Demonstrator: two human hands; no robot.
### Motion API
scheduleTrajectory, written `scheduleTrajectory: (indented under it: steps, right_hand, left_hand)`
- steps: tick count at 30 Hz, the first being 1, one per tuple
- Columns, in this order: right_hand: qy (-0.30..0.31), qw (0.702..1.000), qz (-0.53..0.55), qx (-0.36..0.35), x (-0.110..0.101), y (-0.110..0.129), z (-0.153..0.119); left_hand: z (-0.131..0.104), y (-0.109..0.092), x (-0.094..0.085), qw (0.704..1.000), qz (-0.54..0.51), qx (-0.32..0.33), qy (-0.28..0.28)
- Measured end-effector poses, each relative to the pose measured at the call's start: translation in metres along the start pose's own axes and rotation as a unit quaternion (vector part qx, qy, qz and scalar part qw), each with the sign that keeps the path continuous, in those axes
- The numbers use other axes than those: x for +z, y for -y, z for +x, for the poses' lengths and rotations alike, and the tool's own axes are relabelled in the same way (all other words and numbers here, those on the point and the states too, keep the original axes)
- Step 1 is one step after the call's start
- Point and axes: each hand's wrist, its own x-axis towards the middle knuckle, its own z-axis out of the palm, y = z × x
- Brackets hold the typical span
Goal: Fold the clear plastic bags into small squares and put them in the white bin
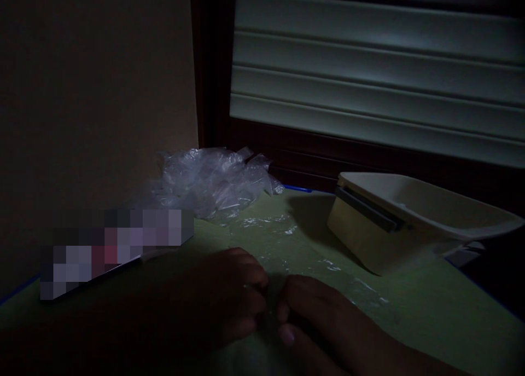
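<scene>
Both hands are low in the middle of the dim head view, close together over a green tabletop [426, 310]. My left hand [233, 299] has its fingers curled inward; what it holds, if anything, is too dark to make out. Just to its right, my right hand [324, 321] is closed, thumb near the bent forefinger, its grip also unclear. Thin clear plastic [328, 265], seen mostly as glints, lies on the table beyond and between the hands.
A heap of crumpled clear plastic bags [213, 179] sits at the back left. A pale open bin [369, 236] with a dark handle stands at the right. On the left lies a flat object [123, 250], blurred by pixelation. Behind are a wall and a slatted panel [369, 75].
</scene>
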Motion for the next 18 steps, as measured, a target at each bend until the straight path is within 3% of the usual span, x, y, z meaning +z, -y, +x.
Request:
scheduleTrajectory:
  steps: [3, 6, 9, 13, 18]
  right_hand:
    - [0.024, 0.999, -0.026, 0.039, -0.007, 0.003, -0.003]
    - [0.088, 0.992, -0.085, 0.020, -0.007, -0.003, -0.005]
    - [0.102, 0.985, -0.139, 0.000, 0.000, -0.013, -0.004]
    - [0.180, 0.973, -0.135, 0.048, 0.001, -0.017, -0.001]
    - [0.192, 0.974, -0.116, 0.031, -0.012, -0.011, -0.003]
  left_hand:
    - [-0.001, -0.001, -0.002, 1.000, -0.007, -0.003, -0.006]
    - [-0.001, -0.004, -0.005, 0.999, -0.029, -0.009, -0.029]
    - [0.000, -0.005, -0.006, 0.998, -0.040, -0.007, -0.040]
    - [0.000, -0.005, -0.005, 0.999, -0.028, -0.003, -0.043]
    - [-0.001, -0.005, -0.005, 0.998, -0.032, -0.003, -0.049]
